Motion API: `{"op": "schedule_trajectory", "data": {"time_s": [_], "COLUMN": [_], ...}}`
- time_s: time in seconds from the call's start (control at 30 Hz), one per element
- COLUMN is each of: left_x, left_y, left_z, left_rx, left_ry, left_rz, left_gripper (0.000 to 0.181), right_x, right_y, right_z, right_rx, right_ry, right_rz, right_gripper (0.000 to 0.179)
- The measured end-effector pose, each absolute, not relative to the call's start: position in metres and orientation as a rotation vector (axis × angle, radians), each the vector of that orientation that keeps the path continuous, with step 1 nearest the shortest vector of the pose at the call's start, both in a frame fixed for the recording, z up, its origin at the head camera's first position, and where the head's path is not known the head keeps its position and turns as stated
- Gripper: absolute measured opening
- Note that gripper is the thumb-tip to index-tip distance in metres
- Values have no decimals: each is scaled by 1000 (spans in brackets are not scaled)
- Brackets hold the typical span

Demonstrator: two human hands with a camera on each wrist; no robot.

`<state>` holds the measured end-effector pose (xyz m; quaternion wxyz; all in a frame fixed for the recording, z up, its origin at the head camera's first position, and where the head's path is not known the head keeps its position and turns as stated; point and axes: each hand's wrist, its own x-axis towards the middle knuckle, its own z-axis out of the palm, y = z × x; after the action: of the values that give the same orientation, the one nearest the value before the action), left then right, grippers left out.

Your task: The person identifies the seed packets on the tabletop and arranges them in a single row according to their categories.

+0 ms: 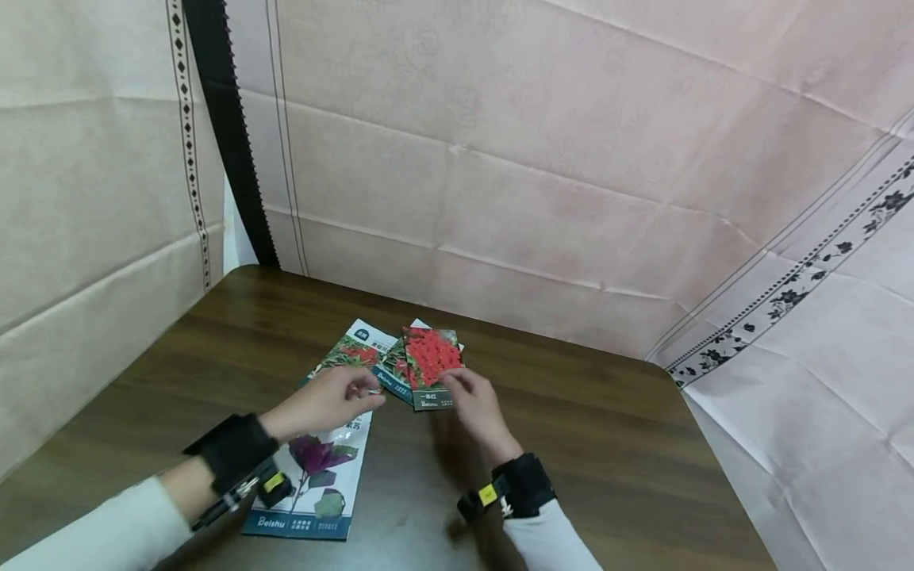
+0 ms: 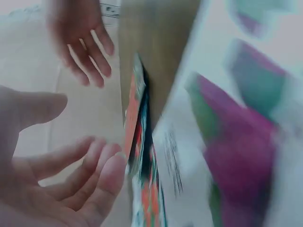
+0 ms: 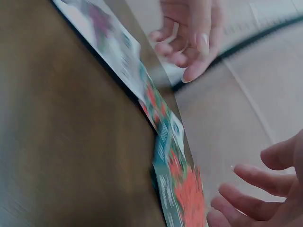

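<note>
Several printed flower packets lie overlapping on a table. On top at the right is a packet with red flowers (image 1: 432,357); a similar packet (image 1: 394,379) shows partly from beneath it. Left of these lies another red-flower packet (image 1: 355,346), and nearest the person a larger white packet with a purple flower (image 1: 317,484). My left hand (image 1: 332,400) hovers over the left packets, fingers loosely bent and holding nothing. Beside the right edge of the top packet is my right hand (image 1: 481,408), its fingers (image 3: 255,179) spread and relaxed, with nothing between them.
The brown wooden table (image 1: 571,444) ends at a back edge beside a pale patterned cloth (image 1: 500,174). Black bands with small devices sit on the left wrist (image 1: 239,456) and right wrist (image 1: 527,484). A dark strip (image 1: 228,119) runs down the cloth at the back left.
</note>
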<state>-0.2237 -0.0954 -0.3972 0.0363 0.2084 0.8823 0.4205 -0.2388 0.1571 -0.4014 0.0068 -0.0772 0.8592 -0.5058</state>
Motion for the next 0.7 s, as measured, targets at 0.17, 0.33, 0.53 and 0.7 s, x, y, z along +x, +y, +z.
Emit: {"op": "schedule_trajectory", "data": {"time_s": [0.17,0.33,0.53,0.7], "left_x": [-259,-281,-292,-296], "left_y": [-65,-45,-33,-30], "left_z": [-406,-415,-419,-419], "left_rx": [363,256,236,279], "left_ry": [2584,2460,2368,2294], "left_rz": [1433,1541,1633,1715], "left_gripper": [42,41,34,30], "right_x": [-269,-286,-293,-294], "right_y": [173,178,174,174], "right_z": [-406,-414,-419,-421], "right_rx": [18,191,198,209], "right_ry": [2624,2485,2454,2518], "right_rz": [-1693,-1783,-1769,-1740], "right_gripper": [39,41,41,38]}}
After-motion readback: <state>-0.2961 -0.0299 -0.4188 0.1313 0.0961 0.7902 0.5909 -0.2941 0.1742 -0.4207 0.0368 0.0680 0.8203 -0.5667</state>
